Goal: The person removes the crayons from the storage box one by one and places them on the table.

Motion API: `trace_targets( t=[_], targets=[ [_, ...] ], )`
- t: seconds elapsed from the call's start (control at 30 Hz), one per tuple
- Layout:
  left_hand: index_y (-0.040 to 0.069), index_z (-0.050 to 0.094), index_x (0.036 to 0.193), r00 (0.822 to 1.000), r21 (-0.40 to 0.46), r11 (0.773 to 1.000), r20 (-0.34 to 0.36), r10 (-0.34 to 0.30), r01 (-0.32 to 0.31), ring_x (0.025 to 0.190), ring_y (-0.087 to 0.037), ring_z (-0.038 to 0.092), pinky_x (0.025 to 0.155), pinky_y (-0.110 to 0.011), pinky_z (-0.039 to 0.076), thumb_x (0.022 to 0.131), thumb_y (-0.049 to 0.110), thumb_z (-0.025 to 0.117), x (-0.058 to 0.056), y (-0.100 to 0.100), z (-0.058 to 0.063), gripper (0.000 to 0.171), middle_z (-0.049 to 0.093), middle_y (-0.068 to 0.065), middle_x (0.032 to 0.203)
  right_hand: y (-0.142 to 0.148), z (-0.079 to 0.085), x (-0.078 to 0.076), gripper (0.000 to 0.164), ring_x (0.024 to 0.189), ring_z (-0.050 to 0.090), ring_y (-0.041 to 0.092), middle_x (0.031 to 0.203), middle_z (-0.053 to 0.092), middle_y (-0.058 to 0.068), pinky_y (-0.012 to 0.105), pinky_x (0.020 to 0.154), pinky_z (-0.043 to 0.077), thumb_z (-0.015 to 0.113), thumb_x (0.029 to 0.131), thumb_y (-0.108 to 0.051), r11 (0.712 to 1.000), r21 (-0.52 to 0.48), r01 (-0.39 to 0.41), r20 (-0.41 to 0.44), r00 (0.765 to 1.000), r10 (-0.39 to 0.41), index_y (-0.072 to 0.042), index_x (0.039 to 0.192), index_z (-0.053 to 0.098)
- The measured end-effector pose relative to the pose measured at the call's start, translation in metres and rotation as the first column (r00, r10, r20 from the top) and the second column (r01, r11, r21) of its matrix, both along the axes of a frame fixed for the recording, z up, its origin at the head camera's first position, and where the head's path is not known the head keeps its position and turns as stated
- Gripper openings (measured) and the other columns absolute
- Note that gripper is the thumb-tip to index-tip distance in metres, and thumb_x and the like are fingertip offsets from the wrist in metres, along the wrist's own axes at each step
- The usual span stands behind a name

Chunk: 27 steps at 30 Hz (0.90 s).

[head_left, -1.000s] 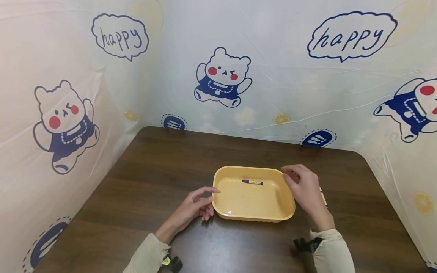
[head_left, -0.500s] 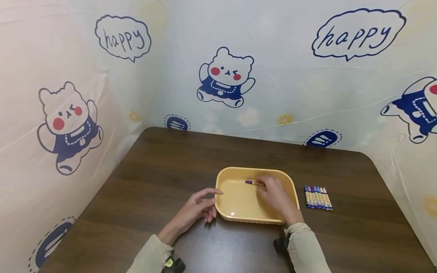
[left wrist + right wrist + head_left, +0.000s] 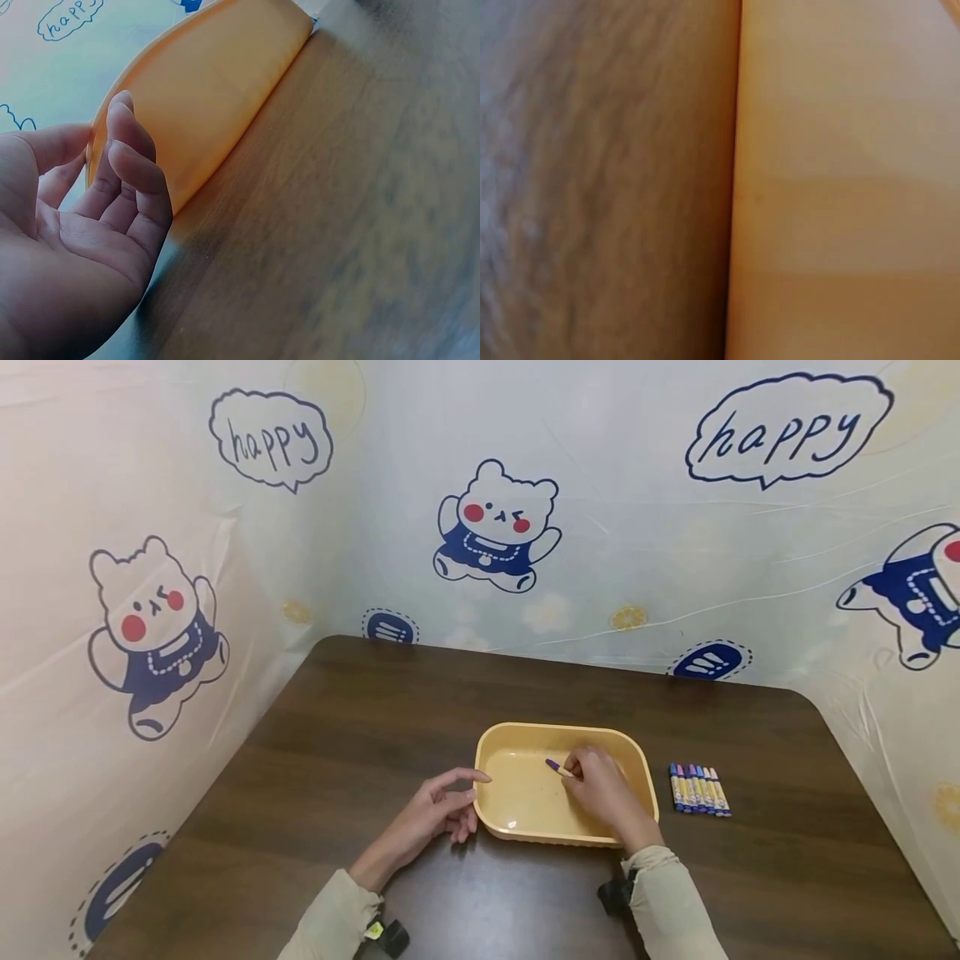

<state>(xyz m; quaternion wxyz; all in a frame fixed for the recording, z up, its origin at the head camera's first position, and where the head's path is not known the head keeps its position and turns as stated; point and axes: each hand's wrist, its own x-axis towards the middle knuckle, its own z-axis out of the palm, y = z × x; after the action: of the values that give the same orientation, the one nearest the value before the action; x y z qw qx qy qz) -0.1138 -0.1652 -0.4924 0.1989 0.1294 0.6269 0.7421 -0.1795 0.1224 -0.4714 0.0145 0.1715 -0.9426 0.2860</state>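
Note:
A yellow plastic basin (image 3: 525, 806) stands on the brown table. At its left rim, my left hand (image 3: 431, 817) holds the edge between index finger and thumb; the left wrist view shows the hand (image 3: 82, 240) against the basin's outer wall (image 3: 210, 82), other fingers loosely bent. Inside the basin, my right hand (image 3: 603, 787) pinches a crayon (image 3: 557, 767) with a purple tip and yellow wrapper. The crayon's far end is hidden by the fingers. Only the basin's wall (image 3: 840, 142) and blurred table show in the right wrist view, without the hand.
To the right of the basin, several similar crayons (image 3: 699, 790) lie side by side in a row on the table (image 3: 390, 710). A printed cloth (image 3: 600, 543) with cartoon figures hangs along the table's back and sides.
My right hand has come from the basin's right rim into the basin and taken hold of the crayon, turning it. The crayon row is now uncovered. My left hand stays at the rim.

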Motion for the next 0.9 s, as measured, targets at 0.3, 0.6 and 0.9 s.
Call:
trace_targets(
  t=[0.3,0.6,0.9],
  targets=[
    [-0.001,0.049,0.138,1.000,-0.013,1.000,0.022,0.010,-0.009,0.057,-0.017,0.057,0.053,-0.025,0.048,0.104,0.021,0.054,0.0009,0.0008,-0.0005,0.042,0.065,-0.010,0.075,-0.0003,-0.0014,0.0033,0.012,0.071,0.053,0.014,0.076,0.059,0.000,0.030,0.065,0.046,0.078,0.083,-0.003,0.999,-0.041,-0.004,0.065,0.998,0.007,-0.006,0.084,0.066],
    [-0.003,0.046,0.139,1.000,-0.003,1.000,0.016,0.006,-0.006,0.057,-0.017,0.057,0.053,-0.025,0.047,0.104,0.021,0.054,0.0013,0.0007,0.0010,0.043,0.064,-0.010,0.075,-0.0021,-0.0009,0.0023,0.012,0.069,0.053,0.011,0.075,0.060,-0.002,0.029,0.064,0.047,0.078,0.084,-0.005,0.998,-0.057,-0.019,0.045,0.999,0.022,-0.008,0.083,0.067],
    [-0.003,0.047,0.139,1.000,0.001,1.000,0.011,0.001,-0.001,0.058,-0.017,0.057,0.053,-0.025,0.047,0.104,0.020,0.054,-0.0004,0.0002,-0.0017,0.042,0.065,-0.010,0.075,-0.0023,0.0009,0.0014,0.009,0.070,0.052,0.013,0.076,0.060,-0.001,0.030,0.065,0.046,0.077,0.087,-0.009,0.999,-0.051,-0.008,0.060,0.998,0.011,-0.008,0.084,0.068]
  ],
)
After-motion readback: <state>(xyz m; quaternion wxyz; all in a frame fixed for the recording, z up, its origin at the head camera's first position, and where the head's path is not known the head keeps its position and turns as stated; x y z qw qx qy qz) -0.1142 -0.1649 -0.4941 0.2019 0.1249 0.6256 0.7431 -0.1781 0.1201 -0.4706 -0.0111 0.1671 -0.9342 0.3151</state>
